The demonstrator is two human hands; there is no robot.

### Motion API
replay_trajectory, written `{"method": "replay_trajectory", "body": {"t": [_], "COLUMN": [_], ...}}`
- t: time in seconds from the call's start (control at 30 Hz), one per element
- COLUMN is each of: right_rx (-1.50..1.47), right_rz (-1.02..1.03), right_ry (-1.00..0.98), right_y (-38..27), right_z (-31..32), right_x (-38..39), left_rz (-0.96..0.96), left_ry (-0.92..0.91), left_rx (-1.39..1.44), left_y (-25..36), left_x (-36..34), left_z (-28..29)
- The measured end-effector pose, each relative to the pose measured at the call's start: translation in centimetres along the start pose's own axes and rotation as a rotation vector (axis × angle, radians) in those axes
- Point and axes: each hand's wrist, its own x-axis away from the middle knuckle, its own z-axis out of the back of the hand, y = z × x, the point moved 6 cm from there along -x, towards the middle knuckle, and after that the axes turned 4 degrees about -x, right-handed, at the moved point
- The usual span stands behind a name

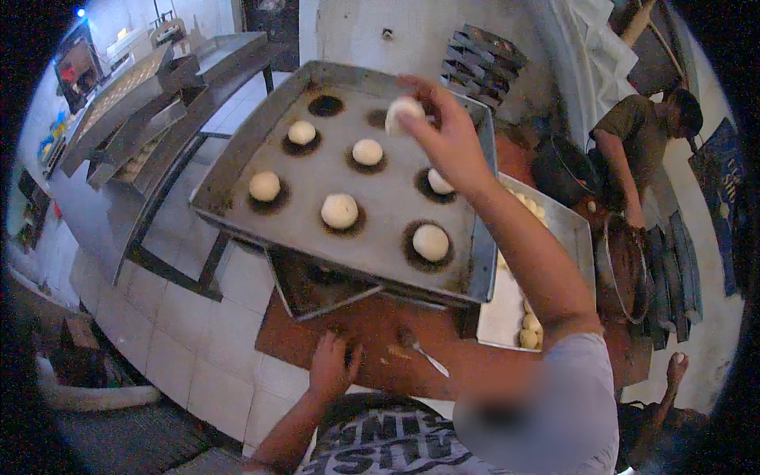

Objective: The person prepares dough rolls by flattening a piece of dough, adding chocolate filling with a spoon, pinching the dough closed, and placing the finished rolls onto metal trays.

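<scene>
My right hand (450, 131) is raised over the far right of a large metal baking tray (317, 253), its fingers closed on a pale dough ball (400, 119). Several round dough balls sit apart on the tray, among them one near the front (340, 211) and one at the front right (430, 242). Dark round stains mark the metal under and around them. A bare dark spot (325, 105) shows at the far left. My left hand (334, 362) rests by the near edge of the brown table (372, 317), fingers loosely bent and apart, nothing visible in them.
Beneath the large tray another tray (317, 297) sticks out. Right of it, a pale tray (503, 317) holds small dough pieces. A spoon-like utensil (431, 360) lies on the table. Metal racks (158, 119) stand left. A co-worker (645, 142) bends at the right; another person's hand (677, 368) shows lower right.
</scene>
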Motion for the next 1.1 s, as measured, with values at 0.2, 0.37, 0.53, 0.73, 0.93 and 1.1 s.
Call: {"method": "replay_trajectory", "body": {"t": [0.2, 0.37, 0.53, 0.73, 0.93, 1.1], "right_rx": [0.626, 0.745, 0.565, 0.938, 1.129, 0.931], "right_rz": [0.01, 0.138, 0.201, -0.447, -0.707, -0.627], "right_ry": [0.258, 0.061, 0.361, 0.238, -0.022, 0.155], "right_y": [10.7, 14.8, 0.9, 4.6, 12.2, 7.5], "right_z": [-2.9, -2.5, 9.9, 21.0, 20.4, 21.1], "right_x": [-8.0, -8.8, -3.2, 17.3, 36.3, 32.9], "left_rz": [0.005, 0.003, -0.028, -0.098, -0.088, 0.05], "left_ry": [-0.004, -0.082, 0.034, 0.127, 0.052, 0.019], "left_rx": [-0.046, 0.01, -0.123, -0.143, -0.132, 0.109], "left_y": [-0.8, 0.2, -0.6, 0.4, -1.2, 1.8], "left_x": [-0.5, -1.1, -0.5, -0.6, 0.2, -1.8], "left_z": [-0.4, 0.6, -0.3, -0.1, -1.2, 2.1]}}
